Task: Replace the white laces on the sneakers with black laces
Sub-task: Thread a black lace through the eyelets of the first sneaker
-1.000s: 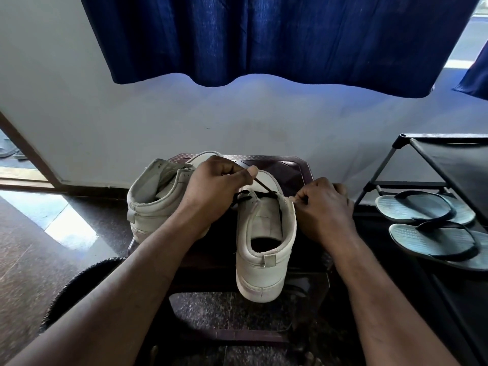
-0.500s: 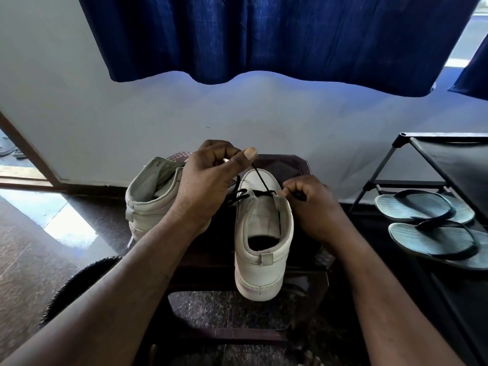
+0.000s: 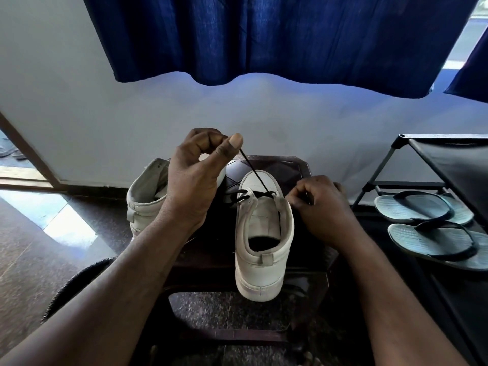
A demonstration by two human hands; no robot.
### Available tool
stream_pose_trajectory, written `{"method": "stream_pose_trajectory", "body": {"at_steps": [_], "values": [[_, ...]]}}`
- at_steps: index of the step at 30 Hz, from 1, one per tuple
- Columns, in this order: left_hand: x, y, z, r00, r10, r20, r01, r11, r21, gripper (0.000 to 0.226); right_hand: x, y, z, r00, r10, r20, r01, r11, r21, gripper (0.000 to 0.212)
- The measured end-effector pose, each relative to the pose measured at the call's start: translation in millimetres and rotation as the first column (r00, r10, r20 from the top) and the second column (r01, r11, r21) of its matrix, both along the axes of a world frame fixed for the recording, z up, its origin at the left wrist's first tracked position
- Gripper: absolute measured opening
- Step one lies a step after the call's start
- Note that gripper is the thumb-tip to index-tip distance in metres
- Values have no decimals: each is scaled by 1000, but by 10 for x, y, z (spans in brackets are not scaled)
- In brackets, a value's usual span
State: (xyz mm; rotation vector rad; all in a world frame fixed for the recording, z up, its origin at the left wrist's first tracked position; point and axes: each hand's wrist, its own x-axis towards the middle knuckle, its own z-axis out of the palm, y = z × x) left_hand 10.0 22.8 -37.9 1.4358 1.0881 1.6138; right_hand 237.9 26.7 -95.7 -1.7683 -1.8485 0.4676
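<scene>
Two white sneakers stand on a dark stool (image 3: pixel 295 167), heels toward me. The right sneaker (image 3: pixel 264 247) has a black lace (image 3: pixel 254 173) threaded across its upper eyelets. My left hand (image 3: pixel 196 178) is raised above the shoes and pinches one end of this lace between thumb and fingers, drawing it taut up and to the left. My right hand (image 3: pixel 320 207) rests against the sneaker's right side with its fingers curled, pinching the lace's other end. The left sneaker (image 3: pixel 146 199) is partly hidden behind my left hand.
A black shoe rack (image 3: pixel 433 165) stands at the right with a pair of grey flip-flops (image 3: pixel 427 223) on its lower shelf. A blue curtain (image 3: pixel 277 35) hangs over the white wall behind. A dark round object (image 3: pixel 76 283) lies on the polished floor at lower left.
My left hand has risen up and away from the right sneaker, pulling the black lace longer and tighter. My right hand has stayed by the shoe's right side.
</scene>
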Motion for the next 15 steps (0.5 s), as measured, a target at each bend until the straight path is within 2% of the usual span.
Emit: {"method": "stream_pose_trajectory", "body": {"at_steps": [2,4,7,9,13,15], "values": [[18,-9,14,1000,7,7,-8,1000,25,34,-62,-25,36,992,99,-75,-93,993,71,7],[20,-6,15,1000,13,18,-14,999,35,28,-114,-47,62,987,130,-96,-117,984,135,6],[9,-3,30,998,12,63,-14,999,36,26,-144,-30,28,985,132,-108,-120,986,116,18],[-14,5,45,993,2,119,-6,1000,29,26,-140,-23,7,994,86,-62,-82,994,76,20],[-46,21,36,984,-13,176,14,1000,-5,30,-64,-76,47,986,-61,153,62,998,-1,21],[-38,9,21,983,-30,181,35,999,-26,26,-34,-81,50,985,-66,157,70,997,-26,24]]}}
